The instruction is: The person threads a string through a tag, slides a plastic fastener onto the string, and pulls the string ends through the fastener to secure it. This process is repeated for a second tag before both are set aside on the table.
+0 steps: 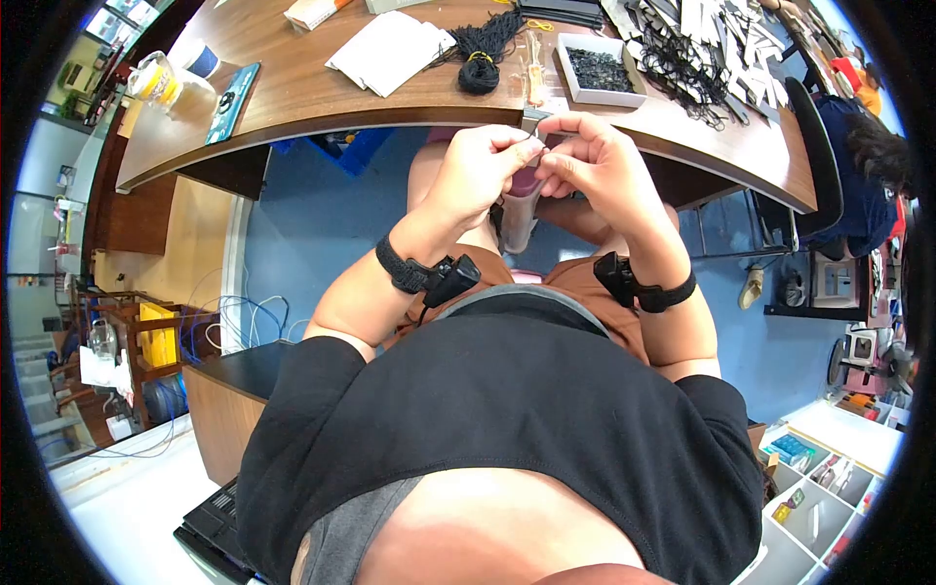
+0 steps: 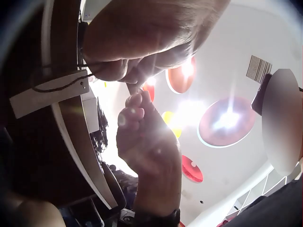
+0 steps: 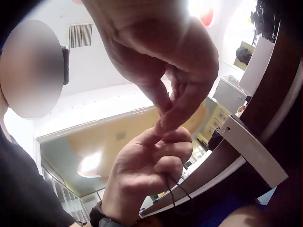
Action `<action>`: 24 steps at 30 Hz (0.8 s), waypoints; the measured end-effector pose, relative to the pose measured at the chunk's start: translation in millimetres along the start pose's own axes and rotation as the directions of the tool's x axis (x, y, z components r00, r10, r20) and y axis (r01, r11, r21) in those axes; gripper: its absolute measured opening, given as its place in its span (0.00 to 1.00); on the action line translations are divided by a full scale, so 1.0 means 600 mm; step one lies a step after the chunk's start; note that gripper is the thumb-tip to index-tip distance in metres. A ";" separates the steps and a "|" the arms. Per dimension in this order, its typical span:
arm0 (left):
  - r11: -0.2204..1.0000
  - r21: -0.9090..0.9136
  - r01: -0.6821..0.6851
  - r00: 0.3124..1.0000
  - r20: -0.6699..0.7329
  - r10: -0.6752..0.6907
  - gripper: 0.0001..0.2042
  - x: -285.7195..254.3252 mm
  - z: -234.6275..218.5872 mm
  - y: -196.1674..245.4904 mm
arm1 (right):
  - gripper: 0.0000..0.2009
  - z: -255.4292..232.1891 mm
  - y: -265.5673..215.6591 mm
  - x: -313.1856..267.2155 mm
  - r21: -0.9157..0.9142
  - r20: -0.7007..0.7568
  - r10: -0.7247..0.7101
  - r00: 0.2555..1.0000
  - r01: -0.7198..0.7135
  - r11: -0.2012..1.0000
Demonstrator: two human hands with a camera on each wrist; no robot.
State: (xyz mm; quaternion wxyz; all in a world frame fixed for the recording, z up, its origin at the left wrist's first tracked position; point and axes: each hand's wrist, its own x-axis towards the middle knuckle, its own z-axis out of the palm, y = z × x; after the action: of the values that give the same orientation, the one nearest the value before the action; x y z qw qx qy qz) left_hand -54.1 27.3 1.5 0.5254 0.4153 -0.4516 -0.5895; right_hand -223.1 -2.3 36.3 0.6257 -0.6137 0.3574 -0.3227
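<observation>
Both hands meet fingertip to fingertip in front of the desk edge. My left hand has its fingers curled round a thin black cord, whose loop hangs below it in the right wrist view. Thumb and index finger of my right hand pinch at the same spot; the bit of cord between the fingertips is mostly hidden. A pale tag with a small hole lies beyond the hands, and the cord crosses it in the left wrist view. Whether the cord passes through the hole, I cannot tell.
On the desk are a white box of small black pieces, a black cord bundle, white sheets, a pile of tags and cords, and a jar. Someone sits at the right.
</observation>
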 end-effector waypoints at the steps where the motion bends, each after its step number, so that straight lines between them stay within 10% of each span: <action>1: 1.000 0.023 -0.015 1.000 0.008 0.015 0.06 -0.001 -0.002 0.002 | 0.17 -0.001 -0.007 0.000 0.000 0.016 0.006 1.000 -0.006 1.000; 9: 0.987 0.137 -0.088 0.995 0.068 0.079 0.06 -0.004 -0.008 0.006 | 0.12 -0.023 -0.005 0.021 -0.187 0.035 -0.045 0.998 0.051 0.981; 18: 0.972 0.211 -0.107 0.992 0.082 0.091 0.06 -0.009 -0.015 0.017 | 0.10 -0.021 0.005 0.011 0.071 0.007 -0.009 1.000 0.009 0.997; 24: 0.964 0.239 -0.120 0.990 0.105 0.097 0.06 -0.007 -0.018 0.029 | 0.19 -0.023 -0.011 -0.010 -0.632 0.096 -0.517 0.851 0.453 0.628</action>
State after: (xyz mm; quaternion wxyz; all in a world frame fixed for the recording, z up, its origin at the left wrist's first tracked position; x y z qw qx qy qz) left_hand -38.9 29.7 15.7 0.4806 0.4238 -0.5665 -0.5182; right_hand -237.5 -5.0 43.2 0.2534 -0.8447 0.2950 -0.3678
